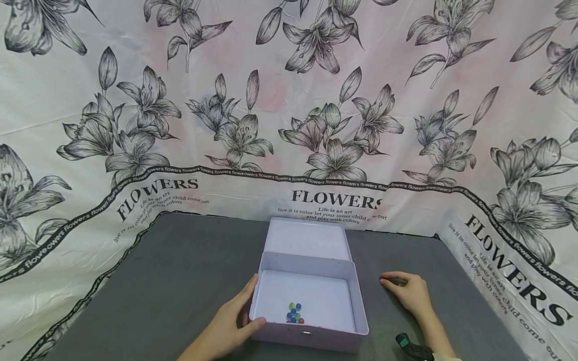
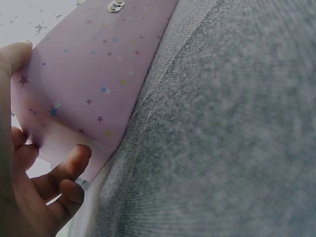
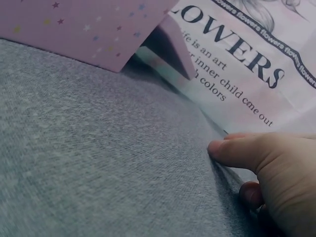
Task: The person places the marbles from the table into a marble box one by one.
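A pale lilac box (image 1: pixel 280 332) with small printed stars stands with its hinged lid (image 1: pixel 309 240) thrown back. My left hand (image 1: pixel 230 321) grips its front left corner, thumb on the front wall and fingers along the left side. Several glass marbles (image 1: pixel 293 313), blue, yellow-green and brownish, lie in the box near the front wall. Right of the box, my right hand (image 1: pixel 408 291) is low over the table, thumb and forefinger pinching a small dark thing (image 1: pixel 381 279). Its kind is too small to tell, and the fingers hide it in the right wrist view.
A grey cloth covers the table (image 1: pixel 194 260). White fabric printed with flowers and lettering (image 1: pixel 334 200) hangs behind and at both sides. The raised lid reaches close to the back fabric. A dark band (image 1: pixel 413 348) is on the right wrist.
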### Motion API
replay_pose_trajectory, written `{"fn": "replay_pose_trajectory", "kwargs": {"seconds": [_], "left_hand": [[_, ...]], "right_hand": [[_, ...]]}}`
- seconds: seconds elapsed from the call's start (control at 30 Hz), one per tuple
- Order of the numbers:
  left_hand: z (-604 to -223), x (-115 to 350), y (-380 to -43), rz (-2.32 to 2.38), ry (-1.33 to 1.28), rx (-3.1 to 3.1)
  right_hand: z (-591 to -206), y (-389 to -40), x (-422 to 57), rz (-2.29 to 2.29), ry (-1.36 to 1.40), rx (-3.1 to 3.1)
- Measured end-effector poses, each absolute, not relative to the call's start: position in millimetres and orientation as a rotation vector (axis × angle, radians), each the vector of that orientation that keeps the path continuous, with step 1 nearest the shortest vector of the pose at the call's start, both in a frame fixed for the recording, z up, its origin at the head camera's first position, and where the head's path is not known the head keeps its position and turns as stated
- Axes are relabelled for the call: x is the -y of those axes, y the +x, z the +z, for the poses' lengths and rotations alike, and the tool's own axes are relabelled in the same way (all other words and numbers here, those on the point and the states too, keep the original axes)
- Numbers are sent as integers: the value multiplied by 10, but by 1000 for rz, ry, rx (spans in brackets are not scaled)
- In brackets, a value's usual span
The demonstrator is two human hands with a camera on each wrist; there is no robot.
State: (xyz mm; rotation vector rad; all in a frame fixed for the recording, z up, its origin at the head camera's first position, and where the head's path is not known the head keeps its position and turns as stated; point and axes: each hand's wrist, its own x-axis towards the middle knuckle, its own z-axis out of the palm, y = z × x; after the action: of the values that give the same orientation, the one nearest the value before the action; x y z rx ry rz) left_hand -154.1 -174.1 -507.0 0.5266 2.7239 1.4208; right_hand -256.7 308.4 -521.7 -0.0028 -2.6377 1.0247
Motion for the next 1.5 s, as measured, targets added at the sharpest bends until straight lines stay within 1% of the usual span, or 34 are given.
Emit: {"fn": "replay_pose_trajectory", "kwargs": {"seconds": [0.27, 0.47, 0.6, 1.17, 1.37, 1.5], "left_hand": [[-5078, 1742, -1545, 1424, 541, -2723], [-5069, 1735, -1538, 1437, 539, -2711], [-5077, 1736, -1538, 1437, 534, -2708], [-5081, 1743, -1540, 1454, 530, -2708], [-5071, 1743, -1538, 1451, 534, -2706], [-5073, 1742, -1541, 1453, 538, -2707]], "right_hand": [[-5200, -2591, -3062, 1066, -9, 2624], [-5069, -2611, -2992, 1230, -20, 2552], [-4955, -2629, -2910, 1254, -20, 2518], [-4359, -2816, -2362, 1352, 163, 2409], [-4251, -2842, -2117, 1421, 212, 2407], [-4211, -2874, -1959, 1460, 299, 2407]]}}
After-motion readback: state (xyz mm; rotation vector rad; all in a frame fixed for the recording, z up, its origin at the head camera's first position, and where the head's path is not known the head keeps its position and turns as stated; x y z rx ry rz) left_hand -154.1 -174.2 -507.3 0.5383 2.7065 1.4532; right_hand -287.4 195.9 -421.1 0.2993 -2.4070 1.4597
